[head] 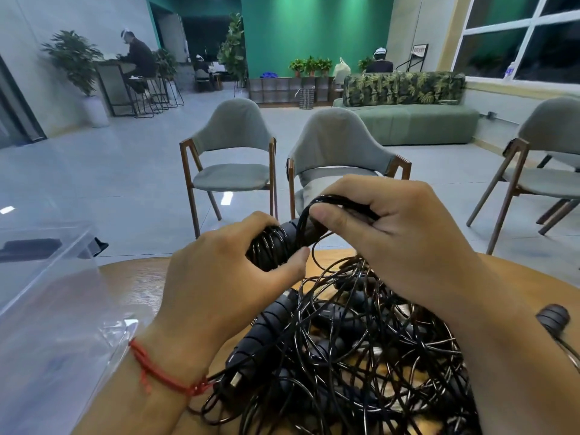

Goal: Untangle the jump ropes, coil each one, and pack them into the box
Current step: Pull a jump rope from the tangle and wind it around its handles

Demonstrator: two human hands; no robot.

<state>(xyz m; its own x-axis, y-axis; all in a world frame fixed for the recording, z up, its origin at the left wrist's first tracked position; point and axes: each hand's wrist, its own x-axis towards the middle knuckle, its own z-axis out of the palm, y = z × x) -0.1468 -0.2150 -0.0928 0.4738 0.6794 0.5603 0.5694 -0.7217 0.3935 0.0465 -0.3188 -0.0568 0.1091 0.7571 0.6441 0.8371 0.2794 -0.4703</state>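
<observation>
Black jump ropes [345,356] in a tangled heap near clear box [47,277]

We see our left hand [219,277] gripping a black handle [276,243] with cord wound round it, held above the wooden table [135,277]. Our right hand [401,240] pinches a cord loop [342,200] between thumb and fingers, just beside the handle's end. Below both lies a tangled heap of black ropes [361,356]. A clear plastic box [47,271] stands at the left, and a red string [157,372] circles our left wrist.
</observation>
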